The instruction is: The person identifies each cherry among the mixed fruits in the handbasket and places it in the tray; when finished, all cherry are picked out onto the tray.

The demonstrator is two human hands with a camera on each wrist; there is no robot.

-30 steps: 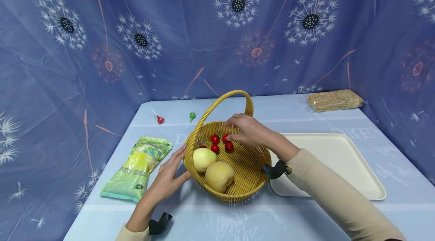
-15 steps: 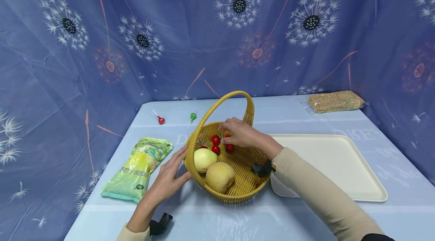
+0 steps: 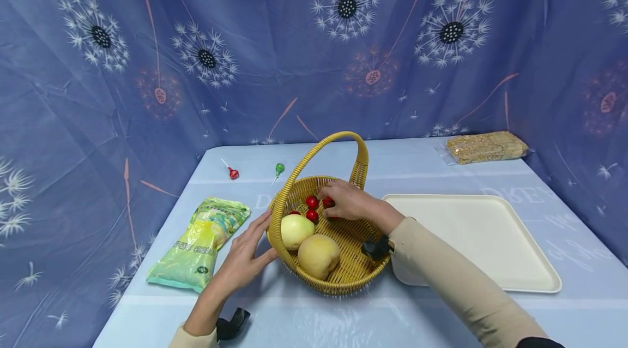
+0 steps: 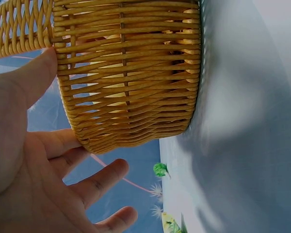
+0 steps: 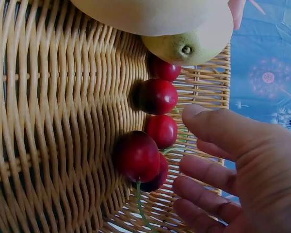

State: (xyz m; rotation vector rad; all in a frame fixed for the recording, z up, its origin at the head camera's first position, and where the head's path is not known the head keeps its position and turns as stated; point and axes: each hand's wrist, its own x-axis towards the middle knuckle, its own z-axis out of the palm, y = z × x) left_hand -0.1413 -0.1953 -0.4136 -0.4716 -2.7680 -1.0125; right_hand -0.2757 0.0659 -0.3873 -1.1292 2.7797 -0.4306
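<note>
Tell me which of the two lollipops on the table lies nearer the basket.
The green lollipop. It lies just behind the basket, close to its handle, while the red lollipop lies farther left, toward the table edge.

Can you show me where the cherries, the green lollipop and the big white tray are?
cherries [image 5: 156,95]: right wrist view, middle of one red cherry.
green lollipop [image 3: 278,167]: head view, its green head.
big white tray [image 3: 483,233]: head view, bare flat middle.

Blue dandelion-print cloth [image 3: 275,37] as walls, pale blue table [image 3: 432,326] — glossy, evenly lit
</note>
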